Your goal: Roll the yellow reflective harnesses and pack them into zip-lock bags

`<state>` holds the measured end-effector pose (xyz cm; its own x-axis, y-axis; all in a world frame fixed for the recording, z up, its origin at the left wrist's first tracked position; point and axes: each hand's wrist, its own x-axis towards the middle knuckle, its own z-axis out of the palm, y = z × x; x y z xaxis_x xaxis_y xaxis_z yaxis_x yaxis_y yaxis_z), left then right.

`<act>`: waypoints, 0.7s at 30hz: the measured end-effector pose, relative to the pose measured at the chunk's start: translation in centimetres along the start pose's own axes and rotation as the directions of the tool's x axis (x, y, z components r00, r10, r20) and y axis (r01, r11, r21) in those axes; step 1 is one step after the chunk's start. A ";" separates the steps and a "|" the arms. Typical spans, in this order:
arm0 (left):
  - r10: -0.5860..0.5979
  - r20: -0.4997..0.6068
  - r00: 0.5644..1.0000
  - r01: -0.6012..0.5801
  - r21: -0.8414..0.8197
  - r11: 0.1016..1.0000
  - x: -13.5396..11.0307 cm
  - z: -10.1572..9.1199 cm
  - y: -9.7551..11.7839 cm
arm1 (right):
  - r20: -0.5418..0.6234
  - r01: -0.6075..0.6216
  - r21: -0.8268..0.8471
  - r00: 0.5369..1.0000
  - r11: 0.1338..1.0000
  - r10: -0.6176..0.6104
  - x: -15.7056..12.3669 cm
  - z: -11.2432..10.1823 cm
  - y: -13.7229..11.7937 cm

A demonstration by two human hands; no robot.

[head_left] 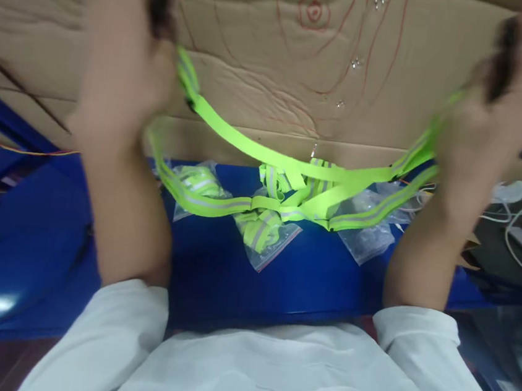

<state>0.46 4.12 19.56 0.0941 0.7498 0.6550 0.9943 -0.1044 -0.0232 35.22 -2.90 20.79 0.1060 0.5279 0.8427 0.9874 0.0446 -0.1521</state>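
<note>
A neon-yellow reflective strap vest (230, 133) with silver stripes hangs in loops between my raised hands, sagging in the middle above the blue table. My left hand (125, 63), smeared by motion at the upper left, is closed on one side of the straps. On the upper right my right hand (493, 120) grips the other side, also blurred. A dark, blurred object shows at each hand; I cannot make out what it is. Several straps overlap at the vest's middle, and a small black slider sits on the strap near my left hand.
Behind the hands stands a cardboard sheet (248, 51) with red drawn lines. On the blue table (317, 282) lie a clear bag with folded neon straps (262, 230), another such bag (201, 180) and a clear plastic bag (368, 238). White cables (513, 231) lie at the right.
</note>
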 end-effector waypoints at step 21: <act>0.057 0.053 0.997 -0.046 -0.187 0.981 -3.9 -2.3 7.6 | 0.222 0.147 -0.163 0.969 0.976 -0.109 -3.5 4.8 -14.0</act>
<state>7.54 -1.09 18.62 0.1530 0.7765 0.6113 0.9619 -0.2589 0.0881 20.50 -1.31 17.50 -0.0315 0.6946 0.7187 0.9981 -0.0169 0.0601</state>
